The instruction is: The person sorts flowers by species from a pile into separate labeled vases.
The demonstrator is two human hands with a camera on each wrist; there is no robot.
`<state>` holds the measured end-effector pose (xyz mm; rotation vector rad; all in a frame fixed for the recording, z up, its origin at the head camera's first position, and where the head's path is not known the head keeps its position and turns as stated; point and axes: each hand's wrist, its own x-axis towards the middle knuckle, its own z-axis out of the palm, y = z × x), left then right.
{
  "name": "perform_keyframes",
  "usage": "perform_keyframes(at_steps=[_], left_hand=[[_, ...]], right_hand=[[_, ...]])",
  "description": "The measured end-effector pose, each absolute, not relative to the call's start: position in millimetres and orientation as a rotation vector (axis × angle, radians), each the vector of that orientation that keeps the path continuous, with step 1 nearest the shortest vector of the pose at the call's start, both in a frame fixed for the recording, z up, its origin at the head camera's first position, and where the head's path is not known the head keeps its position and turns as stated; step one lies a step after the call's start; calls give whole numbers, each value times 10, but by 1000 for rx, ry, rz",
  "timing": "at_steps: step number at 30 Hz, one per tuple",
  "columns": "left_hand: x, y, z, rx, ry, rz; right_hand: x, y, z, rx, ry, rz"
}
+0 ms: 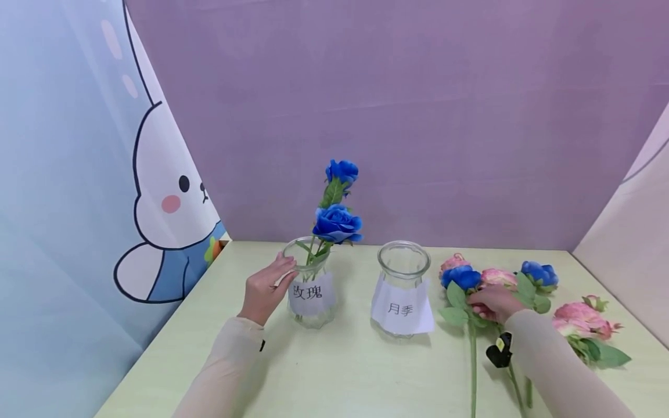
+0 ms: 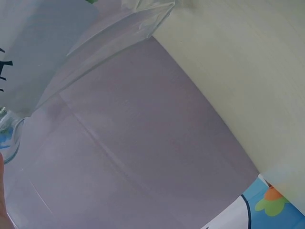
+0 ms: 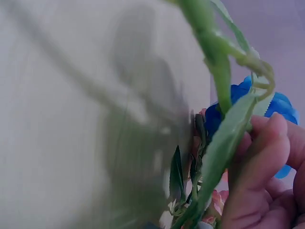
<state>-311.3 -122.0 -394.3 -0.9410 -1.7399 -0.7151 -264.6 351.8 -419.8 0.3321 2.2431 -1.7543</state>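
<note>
My left hand (image 1: 269, 288) holds the left glass vase (image 1: 313, 318) at its rim and side. Two blue roses (image 1: 338, 224) stand tilted inside that vase, and a paper label (image 1: 312, 294) is on its front. On the right, the thumb and fingers of my right hand (image 1: 492, 302) pinch a blue rose (image 1: 460, 277) just below its bloom. Its green stem (image 1: 473, 366) points toward me. Close up in the right wrist view, a green leaf (image 3: 228, 138) hangs in front of the pinching fingers, partly hiding the grip.
A second labelled glass vase (image 1: 403, 264) stands in the middle, with no flowers in it. Pink flowers (image 1: 581, 320) and another blue rose (image 1: 539, 274) lie at the right of the pale table (image 1: 345, 383). A purple backdrop (image 1: 397, 116) rises behind.
</note>
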Motion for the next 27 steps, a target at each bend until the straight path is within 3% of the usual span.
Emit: perform_keyframes(at_steps=[18,27], left_hand=[[-3118,-1197,-3921,-945,-1698,-714],[-3145,-1207,-3938,-943,-1704,-711]], right_hand=[[-2432,3578,-4059,475,1741,-2376],[-2195,3330,-3873,477,1489,-2667]])
